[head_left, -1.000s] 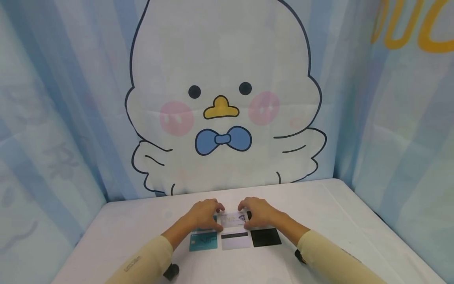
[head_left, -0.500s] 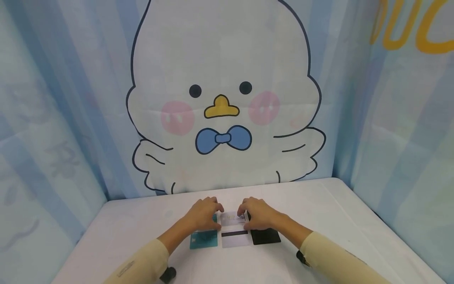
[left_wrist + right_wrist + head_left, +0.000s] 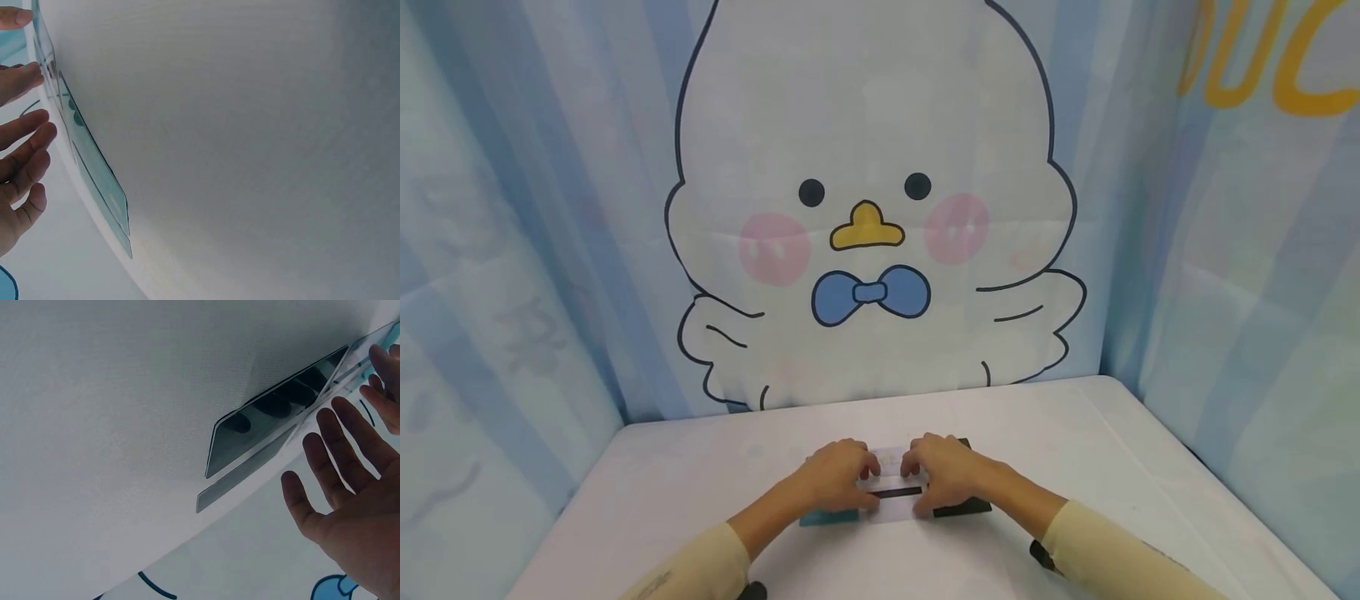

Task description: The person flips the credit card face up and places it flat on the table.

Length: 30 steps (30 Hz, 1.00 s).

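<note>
Head: my left hand (image 3: 838, 473) and right hand (image 3: 947, 471) flank both edges of the striped card (image 3: 895, 510); table (image 3: 1075, 442) stretches outward. Left wrist: hand relaxed, gripping nothing, by teal cards (image 3: 97, 153). Right wrist: spread, empty, near a black card (image 3: 269, 409).

Head camera: up over the near side, facing forward and a little down; farthest back of the three, with the left hand (image 3: 837, 475), right hand (image 3: 951, 469) and far duck curtain (image 3: 872, 367) all in.
Left wrist camera: low, close over the tabletop (image 3: 250, 137), rolled askew, skimming past the teal card (image 3: 97, 156).
Right wrist camera: also low, close, tipped over; black card (image 3: 265, 415) just ahead. Shares that card and the blue bow tie (image 3: 331, 587) with the head view.
</note>
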Each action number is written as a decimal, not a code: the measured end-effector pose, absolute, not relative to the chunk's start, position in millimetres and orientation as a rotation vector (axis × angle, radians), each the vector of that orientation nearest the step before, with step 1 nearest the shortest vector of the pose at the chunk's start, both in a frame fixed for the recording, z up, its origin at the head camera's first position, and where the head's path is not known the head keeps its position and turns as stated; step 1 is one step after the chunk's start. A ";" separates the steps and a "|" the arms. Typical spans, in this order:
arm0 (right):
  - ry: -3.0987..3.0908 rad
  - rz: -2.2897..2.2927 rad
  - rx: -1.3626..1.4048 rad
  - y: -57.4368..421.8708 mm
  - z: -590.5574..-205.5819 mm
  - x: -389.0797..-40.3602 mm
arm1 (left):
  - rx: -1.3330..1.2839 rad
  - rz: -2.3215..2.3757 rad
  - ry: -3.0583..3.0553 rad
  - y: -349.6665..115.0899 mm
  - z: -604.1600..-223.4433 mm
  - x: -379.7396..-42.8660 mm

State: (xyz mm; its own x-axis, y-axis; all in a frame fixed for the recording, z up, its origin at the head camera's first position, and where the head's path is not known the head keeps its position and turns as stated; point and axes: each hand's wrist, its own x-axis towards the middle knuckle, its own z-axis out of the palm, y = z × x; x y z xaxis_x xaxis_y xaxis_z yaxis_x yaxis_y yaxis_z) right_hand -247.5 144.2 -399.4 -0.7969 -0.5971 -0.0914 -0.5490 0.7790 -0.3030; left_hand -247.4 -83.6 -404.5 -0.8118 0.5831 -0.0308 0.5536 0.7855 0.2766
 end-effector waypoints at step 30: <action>2.844 -0.207 -0.968 143.2 -403.2 -242.3 | 0.912 0.369 2.811 -81.4 -408.2 -238.1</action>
State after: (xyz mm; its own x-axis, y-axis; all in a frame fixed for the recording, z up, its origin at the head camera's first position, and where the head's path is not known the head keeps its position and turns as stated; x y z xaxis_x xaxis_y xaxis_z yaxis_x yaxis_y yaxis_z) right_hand -242.3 143.2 -403.2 -0.7857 -0.6136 -0.0791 -0.5957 0.7848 -0.1709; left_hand -238.1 -81.4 -408.2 -0.8003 0.5944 -0.0782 0.5541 0.7832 0.2821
